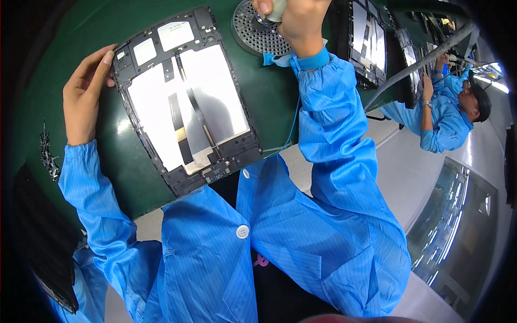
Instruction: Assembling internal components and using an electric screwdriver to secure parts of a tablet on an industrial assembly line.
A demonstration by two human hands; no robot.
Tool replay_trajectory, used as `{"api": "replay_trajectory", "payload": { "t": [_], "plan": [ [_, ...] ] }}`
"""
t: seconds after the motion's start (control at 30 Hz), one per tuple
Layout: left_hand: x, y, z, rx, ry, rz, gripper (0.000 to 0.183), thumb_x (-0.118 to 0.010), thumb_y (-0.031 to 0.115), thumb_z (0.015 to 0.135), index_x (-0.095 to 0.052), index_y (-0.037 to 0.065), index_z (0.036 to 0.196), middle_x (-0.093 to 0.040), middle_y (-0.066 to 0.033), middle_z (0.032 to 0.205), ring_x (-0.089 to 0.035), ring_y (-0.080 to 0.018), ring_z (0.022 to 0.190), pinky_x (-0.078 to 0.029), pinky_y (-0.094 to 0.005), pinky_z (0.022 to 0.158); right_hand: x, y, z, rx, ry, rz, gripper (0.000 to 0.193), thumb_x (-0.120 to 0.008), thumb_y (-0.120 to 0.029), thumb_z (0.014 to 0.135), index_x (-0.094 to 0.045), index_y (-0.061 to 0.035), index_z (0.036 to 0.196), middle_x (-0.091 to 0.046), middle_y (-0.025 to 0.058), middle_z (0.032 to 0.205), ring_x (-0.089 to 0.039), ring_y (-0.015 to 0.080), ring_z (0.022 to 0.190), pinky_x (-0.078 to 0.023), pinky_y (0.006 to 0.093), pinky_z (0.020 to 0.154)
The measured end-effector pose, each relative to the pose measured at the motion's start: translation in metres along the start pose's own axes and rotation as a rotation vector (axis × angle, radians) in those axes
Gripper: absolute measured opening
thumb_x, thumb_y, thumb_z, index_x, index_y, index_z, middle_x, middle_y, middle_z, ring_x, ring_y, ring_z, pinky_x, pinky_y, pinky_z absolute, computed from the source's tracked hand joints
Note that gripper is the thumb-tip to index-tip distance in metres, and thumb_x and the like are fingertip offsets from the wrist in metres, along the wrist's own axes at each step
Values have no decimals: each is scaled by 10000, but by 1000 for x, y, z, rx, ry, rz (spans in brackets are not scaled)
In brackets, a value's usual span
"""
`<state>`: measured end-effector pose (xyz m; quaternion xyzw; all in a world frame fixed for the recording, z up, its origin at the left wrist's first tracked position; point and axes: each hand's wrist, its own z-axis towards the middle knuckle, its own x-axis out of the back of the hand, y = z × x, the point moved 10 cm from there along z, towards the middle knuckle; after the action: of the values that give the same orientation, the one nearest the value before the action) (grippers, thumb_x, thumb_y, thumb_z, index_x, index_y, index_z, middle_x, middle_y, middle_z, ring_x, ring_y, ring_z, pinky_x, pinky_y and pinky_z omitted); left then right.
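Note:
An opened tablet housing point(212, 67) lies on the green bench, its dark frame around bright silver panels and flat ribbon cables. My left hand point(83, 97) holds its upper left corner, thumb on top and fingers curled by the edge. At the top, my right hand point(301, 24) is closed around a pale, rounded tool point(278, 9) with a metal collar; its upper part is cut off by the picture's edge. Below that tool is a round, perforated metal disc point(253, 33). A blue wrist band point(313, 60) with a thin blue cord circles my right wrist.
A heap of small dark parts point(48, 156) sits on the bench at left. Further opened tablets point(369, 43) stand right of the disc, beside a grey cable point(420, 64). A co-worker in blue point(447, 121) works at far right. Black material point(43, 231) fills the lower left.

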<state>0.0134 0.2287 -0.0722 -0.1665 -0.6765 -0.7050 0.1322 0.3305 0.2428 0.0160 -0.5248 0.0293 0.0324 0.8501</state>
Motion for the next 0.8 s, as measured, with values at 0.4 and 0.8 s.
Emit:
{"api": "replay_trajectory", "payload": {
  "t": [0.4,0.8],
  "plan": [
    [-5,-1,2,-48,-91,-125,260,-614,154,986,-696,7,1184,-615,-1,848,-521,-71,746,-448,-208,721,6,8,-3,-59,77,105,174,-555,-68,960,-578,48,1087,-663,160,801,-517,127,458,-442,254,428],
    [-32,4,-9,-7,-321,-293,277,-701,178,924,-708,-48,1084,-711,-89,916,-642,-115,783,-539,-242,732,-133,-29,20,-85,-216,248,144,-571,-108,953,-610,31,943,-682,147,793,-531,138,440,-438,264,416]
  ]
}}
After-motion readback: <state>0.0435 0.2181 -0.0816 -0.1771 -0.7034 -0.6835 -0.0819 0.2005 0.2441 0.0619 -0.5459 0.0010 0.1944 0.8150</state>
